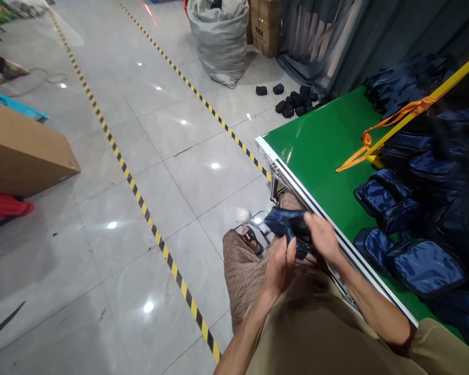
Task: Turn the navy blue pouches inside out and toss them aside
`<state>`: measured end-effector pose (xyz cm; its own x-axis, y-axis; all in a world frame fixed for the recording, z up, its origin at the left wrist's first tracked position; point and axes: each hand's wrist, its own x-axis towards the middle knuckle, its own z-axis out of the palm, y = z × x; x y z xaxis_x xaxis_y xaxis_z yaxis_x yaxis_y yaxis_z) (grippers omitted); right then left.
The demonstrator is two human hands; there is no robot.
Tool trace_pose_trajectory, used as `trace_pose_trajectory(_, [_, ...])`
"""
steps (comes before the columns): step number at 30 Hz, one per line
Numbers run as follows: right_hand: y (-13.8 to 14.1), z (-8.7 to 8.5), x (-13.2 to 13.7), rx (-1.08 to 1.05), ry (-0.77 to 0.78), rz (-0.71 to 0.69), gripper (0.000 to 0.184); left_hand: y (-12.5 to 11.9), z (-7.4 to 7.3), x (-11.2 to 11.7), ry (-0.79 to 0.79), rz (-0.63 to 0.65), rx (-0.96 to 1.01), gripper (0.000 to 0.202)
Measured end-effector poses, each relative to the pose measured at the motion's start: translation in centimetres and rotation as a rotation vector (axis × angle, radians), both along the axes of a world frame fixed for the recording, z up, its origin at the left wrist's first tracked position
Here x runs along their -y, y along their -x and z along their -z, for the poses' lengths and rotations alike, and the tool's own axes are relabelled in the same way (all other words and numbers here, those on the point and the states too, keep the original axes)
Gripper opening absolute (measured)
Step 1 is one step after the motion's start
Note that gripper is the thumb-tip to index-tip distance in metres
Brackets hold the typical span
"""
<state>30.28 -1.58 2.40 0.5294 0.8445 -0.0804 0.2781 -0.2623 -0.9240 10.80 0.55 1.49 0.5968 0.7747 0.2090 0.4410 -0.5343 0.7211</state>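
A small dark blue fabric pouch [283,221] with black edging hangs between my hands, over my lap beside the table. My left hand [282,263] pinches its near edge, thumb and fingers closed. On the other side, my right hand [322,235] grips the pouch by its right end, close to the table's metal edge. The pouch looks slack and bent; its inner part is hidden by the fingers. Similar blue pouches [426,265] lie in a heap on the green table [316,151] to my right.
A yellow bar [426,107] with an orange strap [394,120] slants over the table. Small black pouches [297,101] lie on the floor by a grey sack [221,39] and a carton [264,26]. A cardboard box [23,146] stands left, beyond striped floor tape [140,205].
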Motion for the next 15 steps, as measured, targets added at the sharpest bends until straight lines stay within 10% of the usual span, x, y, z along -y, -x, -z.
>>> trace_pose_trajectory(5, [-3.5, -0.2, -1.2, 0.09, 0.013, 0.049, 0.072, 0.4, -2.5, 0.0, 0.41, 0.102, 0.25, 0.038])
trace_pose_trajectory(15, [3.1, -3.1, 0.7, 0.47, -0.306, -0.069, 0.035, 1.6, -6.5, -2.0, 0.698, -0.286, 0.514, 0.05])
